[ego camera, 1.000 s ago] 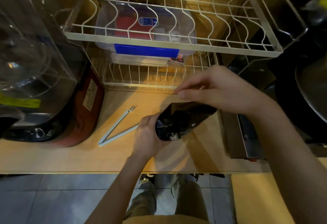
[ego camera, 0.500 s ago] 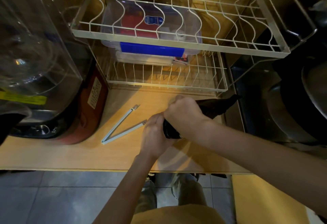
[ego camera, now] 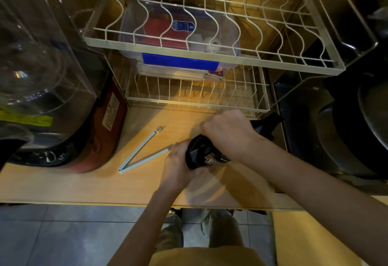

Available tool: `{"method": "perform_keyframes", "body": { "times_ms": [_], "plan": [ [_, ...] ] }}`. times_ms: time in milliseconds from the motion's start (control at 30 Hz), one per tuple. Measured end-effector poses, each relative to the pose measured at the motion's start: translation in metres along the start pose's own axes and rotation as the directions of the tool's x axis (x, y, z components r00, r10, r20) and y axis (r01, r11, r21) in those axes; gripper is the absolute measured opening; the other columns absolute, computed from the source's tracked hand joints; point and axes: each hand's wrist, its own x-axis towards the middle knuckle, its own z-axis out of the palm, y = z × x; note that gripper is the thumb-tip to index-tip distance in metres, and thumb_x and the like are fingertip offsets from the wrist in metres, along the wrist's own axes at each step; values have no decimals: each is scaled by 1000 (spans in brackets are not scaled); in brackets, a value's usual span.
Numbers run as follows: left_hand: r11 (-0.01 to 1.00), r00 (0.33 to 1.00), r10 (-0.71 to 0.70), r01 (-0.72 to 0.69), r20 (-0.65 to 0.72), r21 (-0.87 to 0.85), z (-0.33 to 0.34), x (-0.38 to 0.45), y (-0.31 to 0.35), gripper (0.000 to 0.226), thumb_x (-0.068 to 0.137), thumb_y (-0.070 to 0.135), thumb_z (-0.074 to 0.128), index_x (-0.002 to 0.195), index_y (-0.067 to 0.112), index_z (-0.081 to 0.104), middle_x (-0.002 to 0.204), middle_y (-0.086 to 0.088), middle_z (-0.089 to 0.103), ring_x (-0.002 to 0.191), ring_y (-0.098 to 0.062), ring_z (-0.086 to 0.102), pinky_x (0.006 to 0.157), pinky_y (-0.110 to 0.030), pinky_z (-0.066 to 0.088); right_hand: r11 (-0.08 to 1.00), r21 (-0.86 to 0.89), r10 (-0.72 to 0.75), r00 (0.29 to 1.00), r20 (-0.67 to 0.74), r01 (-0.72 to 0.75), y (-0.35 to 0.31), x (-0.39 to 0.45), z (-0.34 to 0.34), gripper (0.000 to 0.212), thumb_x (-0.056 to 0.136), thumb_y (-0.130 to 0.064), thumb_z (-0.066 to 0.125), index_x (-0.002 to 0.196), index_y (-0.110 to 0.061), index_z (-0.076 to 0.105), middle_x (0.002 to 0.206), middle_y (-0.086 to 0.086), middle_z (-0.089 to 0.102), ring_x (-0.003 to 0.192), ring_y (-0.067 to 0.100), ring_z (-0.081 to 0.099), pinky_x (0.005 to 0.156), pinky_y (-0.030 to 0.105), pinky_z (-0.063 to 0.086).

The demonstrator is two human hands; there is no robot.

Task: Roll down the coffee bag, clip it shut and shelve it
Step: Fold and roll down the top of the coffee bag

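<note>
While both hands work the coffee bag [ego camera: 202, 156] at centre frame, rolling is underway | left hand [ego camera: 178, 163] cups its base, right hand [ego camera: 227, 131] closed over the top | next: reach the open clip [ego camera: 142, 152] lying just left on the surface [ego camera: 84, 186]

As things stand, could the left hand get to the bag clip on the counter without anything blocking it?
Probably yes. The bag clip lies open on the bare counter just beside the left hand, with nothing between them. But that hand holds the coffee bag, so it must let go first.
</note>
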Motion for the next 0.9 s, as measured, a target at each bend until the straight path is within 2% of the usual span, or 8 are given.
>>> {"method": "perform_keyframes", "body": {
  "times_ms": [167,367,467,533,633,733,833,900],
  "plan": [
    [998,999,-36,37,17,-46,4,2,-7,69,53,30,85,111,12,51,105,-10,63,99,-25,56,74,-18,35,997,-3,-77,994,81,77,-5,-4,-9,12,86,-4,52,90,-13,58,60,-2,32,68,20,43,42,24,21],
    [988,991,-41,59,128,-144,0,7,-1,77,57,38,80,123,20,44,117,-3,60,108,-15,53,87,-26,44,999,33,-15,1000,10,15,1,-1,-7,10,88,-7,53,93,-14,59,80,0,59,75,21,59,53,28,35],
    [929,976,-10,89,217,-358,-15,7,6,53,71,35,65,121,34,45,111,8,60,100,11,51,84,-12,43,999,41,-15,1000,-14,16,8,1,-3,9,90,-9,51,93,-13,58,69,-3,49,70,19,53,59,28,38],
    [867,974,-59,160,221,-472,-20,9,6,38,80,20,56,117,30,50,108,5,61,94,18,51,79,-6,43,999,48,-13,999,-52,16,10,1,0,10,91,-9,50,90,-14,59,60,-4,37,64,17,46,60,28,42],
    [864,980,-87,164,179,-476,-19,13,4,32,85,20,56,116,30,54,108,6,64,96,11,57,81,-16,50,998,60,-6,996,-91,11,10,2,3,13,92,-11,49,88,-14,61,63,-3,40,62,18,46,59,28,42],
    [814,973,-176,231,152,-534,-15,15,3,28,80,11,64,102,29,63,91,11,69,83,7,62,75,-18,52,998,66,0,997,-83,6,10,3,5,13,92,-12,50,87,-14,62,67,-2,44,62,19,49,56,28,41],
    [691,942,-273,333,195,-642,-13,17,2,25,74,0,67,96,11,68,74,17,72,74,0,65,70,-18,53,995,95,-2,999,-55,7,13,3,5,11,91,-15,52,91,-15,63,70,-1,48,72,21,62,63,31,51],
    [644,932,-295,357,211,-676,-12,19,2,23,73,-2,67,96,1,67,79,11,72,77,-5,66,73,-22,54,995,99,-6,1000,-13,7,14,3,3,10,92,-16,52,95,-15,61,74,-1,48,78,22,64,66,32,52]
  ]
}}
